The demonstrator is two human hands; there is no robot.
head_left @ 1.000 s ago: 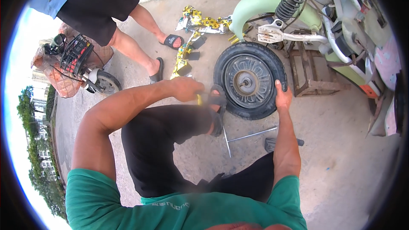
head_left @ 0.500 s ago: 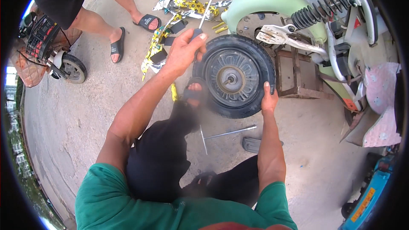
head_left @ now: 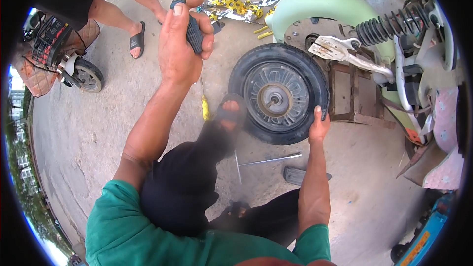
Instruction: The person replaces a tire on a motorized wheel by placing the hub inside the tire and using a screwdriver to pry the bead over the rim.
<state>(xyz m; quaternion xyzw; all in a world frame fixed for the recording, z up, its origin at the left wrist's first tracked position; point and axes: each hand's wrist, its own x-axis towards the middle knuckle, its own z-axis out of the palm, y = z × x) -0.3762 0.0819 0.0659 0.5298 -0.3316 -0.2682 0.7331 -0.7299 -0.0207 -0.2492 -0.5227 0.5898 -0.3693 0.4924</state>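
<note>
My left hand (head_left: pixel 180 49) is raised and closed around the dark handle of a screwdriver (head_left: pixel 194 34), its metal shaft pointing up and away past the top edge. The wheel (head_left: pixel 253 71), a black tyre on a grey hub motor with a short axle in the middle, stands tilted in front of me. On its near right edge my right hand (head_left: pixel 319 127) grips the tyre, thumb on the sidewall and fingers mostly hidden behind. My sandalled foot (head_left: pixel 230 113) is against the tyre's near left side.
A pale green fender (head_left: pixel 315 2) and spring shock absorber (head_left: pixel 389 23) belong to a scooter at right, above a wooden stool (head_left: pixel 342 91). A yellow-handled screwdriver (head_left: pixel 205 108), T-handle wrench (head_left: pixel 268 160) and ribbed dark slab (head_left: pixel 294 175) lie on the ground. Another person's foot (head_left: pixel 136 44) is at far left.
My left hand has moved left and closer to me with the screwdriver, away from the tyre. My right hand keeps its hold on the wheel. The view has shifted slightly.
</note>
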